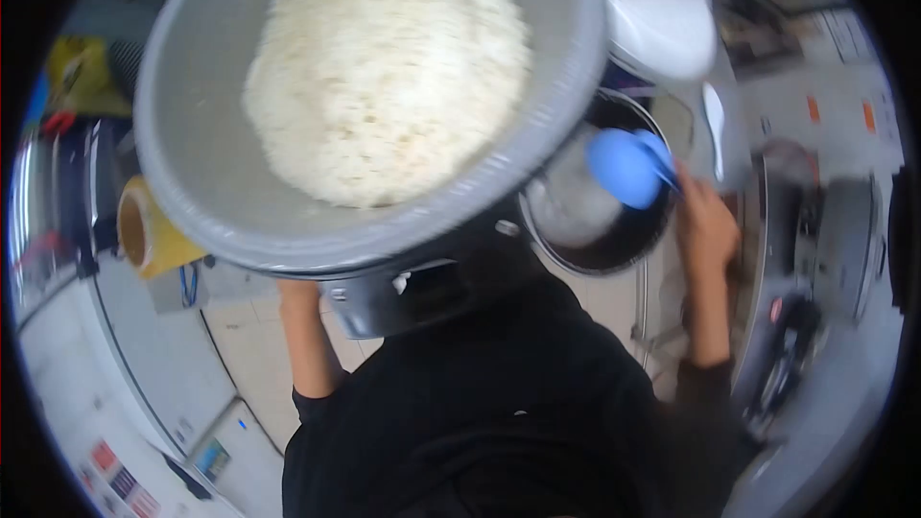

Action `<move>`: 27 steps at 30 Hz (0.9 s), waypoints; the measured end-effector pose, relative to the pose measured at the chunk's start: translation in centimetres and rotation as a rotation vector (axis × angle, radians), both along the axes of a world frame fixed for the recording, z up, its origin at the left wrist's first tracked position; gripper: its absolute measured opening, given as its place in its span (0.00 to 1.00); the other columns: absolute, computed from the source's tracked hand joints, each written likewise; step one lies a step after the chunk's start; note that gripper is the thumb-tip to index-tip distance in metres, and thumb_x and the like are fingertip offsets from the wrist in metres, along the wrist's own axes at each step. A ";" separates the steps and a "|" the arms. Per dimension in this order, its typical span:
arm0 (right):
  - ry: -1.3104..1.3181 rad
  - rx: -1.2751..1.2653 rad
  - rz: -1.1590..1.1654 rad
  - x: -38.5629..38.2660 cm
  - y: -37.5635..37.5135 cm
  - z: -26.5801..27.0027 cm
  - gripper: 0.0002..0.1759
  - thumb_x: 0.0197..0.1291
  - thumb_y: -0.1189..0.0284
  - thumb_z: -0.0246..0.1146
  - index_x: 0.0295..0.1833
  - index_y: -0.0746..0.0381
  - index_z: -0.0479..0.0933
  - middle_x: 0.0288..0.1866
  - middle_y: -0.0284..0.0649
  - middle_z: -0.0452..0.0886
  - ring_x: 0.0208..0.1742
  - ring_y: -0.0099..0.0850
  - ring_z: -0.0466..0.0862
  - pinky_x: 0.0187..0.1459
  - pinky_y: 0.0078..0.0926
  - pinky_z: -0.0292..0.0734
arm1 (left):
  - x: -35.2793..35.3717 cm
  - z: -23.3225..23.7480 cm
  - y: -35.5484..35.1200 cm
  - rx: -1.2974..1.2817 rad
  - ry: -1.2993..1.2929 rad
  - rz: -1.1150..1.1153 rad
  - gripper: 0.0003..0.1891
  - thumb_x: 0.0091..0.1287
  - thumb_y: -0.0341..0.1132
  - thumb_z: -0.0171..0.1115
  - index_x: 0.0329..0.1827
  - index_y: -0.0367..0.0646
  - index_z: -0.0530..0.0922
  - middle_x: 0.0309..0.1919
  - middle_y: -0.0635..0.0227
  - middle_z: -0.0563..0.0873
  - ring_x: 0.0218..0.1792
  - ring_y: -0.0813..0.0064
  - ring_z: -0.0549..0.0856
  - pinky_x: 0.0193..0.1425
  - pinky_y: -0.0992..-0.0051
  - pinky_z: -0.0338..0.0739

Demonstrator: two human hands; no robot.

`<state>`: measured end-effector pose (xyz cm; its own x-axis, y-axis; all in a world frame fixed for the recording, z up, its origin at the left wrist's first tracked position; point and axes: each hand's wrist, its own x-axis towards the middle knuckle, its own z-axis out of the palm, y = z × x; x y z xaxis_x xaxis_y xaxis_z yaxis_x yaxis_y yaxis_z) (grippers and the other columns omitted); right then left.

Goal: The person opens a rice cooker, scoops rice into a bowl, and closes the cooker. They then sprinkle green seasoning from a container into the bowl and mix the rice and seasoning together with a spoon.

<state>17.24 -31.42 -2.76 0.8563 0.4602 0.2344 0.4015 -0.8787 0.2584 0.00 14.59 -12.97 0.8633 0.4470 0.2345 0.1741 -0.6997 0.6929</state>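
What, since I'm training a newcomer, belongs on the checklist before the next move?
1. Right hand gripping the blue rounded plastic scoop: ok.
2. Scoop over the dark round pot: ok.
3. White rice within the rim of the large round grey bowl: ok.
4. Left hand grip: cannot tell; mostly hidden below the bowl.
5. White long-handled plastic spoon clear of the right hand: ok.
6. Scoop's load: cannot tell; blurred.

Blue scoop (624, 170) over dark pot (630, 243), beside grey basin (200, 96) of white rice (389, 82)
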 end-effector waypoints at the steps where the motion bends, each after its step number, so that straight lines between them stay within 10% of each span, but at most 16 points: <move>1: -0.005 -0.009 -0.028 0.6 -0.8 1.2 0.27 0.51 0.76 0.60 0.59 0.44 0.74 0.31 0.36 0.76 0.29 0.36 0.80 0.30 0.33 0.75 | -0.5 0.1 -0.8 0.007 0.005 -0.006 0.23 0.49 0.40 0.71 0.47 0.40 0.78 0.44 0.56 0.82 0.47 0.54 0.80 0.54 0.59 0.71; 4: -0.064 0.371 -0.002 3.2 -1.3 7.5 0.18 0.57 0.81 0.56 0.55 0.65 0.74 0.50 0.47 0.80 0.50 0.36 0.82 0.52 0.28 0.73 | -0.4 0.5 -2.1 -0.001 0.009 -0.050 0.23 0.49 0.41 0.71 0.48 0.40 0.78 0.44 0.56 0.82 0.47 0.54 0.80 0.54 0.59 0.71; 7: -0.090 0.607 0.150 6.0 0.1 13.9 0.16 0.55 0.85 0.49 0.50 0.75 0.74 0.45 0.49 0.81 0.45 0.34 0.82 0.48 0.30 0.75 | 0.3 1.8 -2.8 0.025 -0.011 -0.101 0.24 0.48 0.42 0.72 0.47 0.40 0.79 0.44 0.56 0.82 0.49 0.55 0.79 0.55 0.59 0.70; 10: -0.153 0.062 0.103 6.5 16.5 17.4 0.17 0.61 0.71 0.57 0.55 0.63 0.74 0.45 0.45 0.83 0.43 0.35 0.84 0.44 0.28 0.76 | 0.3 1.9 -2.9 -0.007 -0.019 -0.150 0.33 0.45 0.49 0.74 0.52 0.40 0.76 0.50 0.56 0.80 0.56 0.54 0.75 0.61 0.56 0.65; 13: -0.204 -0.394 0.409 9.6 27.0 13.4 0.04 0.56 0.70 0.58 0.34 0.59 0.75 0.28 0.39 0.81 0.32 0.34 0.84 0.33 0.29 0.78 | 0.0 0.3 -2.5 0.040 -0.016 -0.181 0.44 0.43 0.52 0.75 0.61 0.38 0.67 0.57 0.51 0.71 0.61 0.50 0.69 0.65 0.54 0.59; 18: -0.328 -0.664 0.495 13.6 32.3 6.9 0.05 0.51 0.74 0.58 0.34 0.63 0.73 0.21 0.35 0.80 0.27 0.28 0.84 0.28 0.23 0.77 | -0.3 -3.0 -2.6 0.159 -0.058 -0.245 0.56 0.44 0.47 0.76 0.70 0.37 0.47 0.66 0.43 0.51 0.64 0.45 0.62 0.68 0.50 0.54; 27: 0.049 -0.716 0.608 15.6 32.6 5.1 0.07 0.52 0.71 0.60 0.35 0.63 0.77 0.23 0.38 0.81 0.29 0.34 0.84 0.31 0.27 0.77 | -0.6 -3.0 -3.3 0.119 -0.069 -0.305 0.58 0.44 0.47 0.76 0.70 0.38 0.43 0.66 0.42 0.49 0.65 0.44 0.61 0.68 0.50 0.53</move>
<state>32.87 1.16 2.36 0.4234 0.8523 -0.3072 0.7637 -0.1534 0.6271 -0.64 11.31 -15.93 0.9333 0.1366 0.3320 -0.1000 -0.7892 0.6059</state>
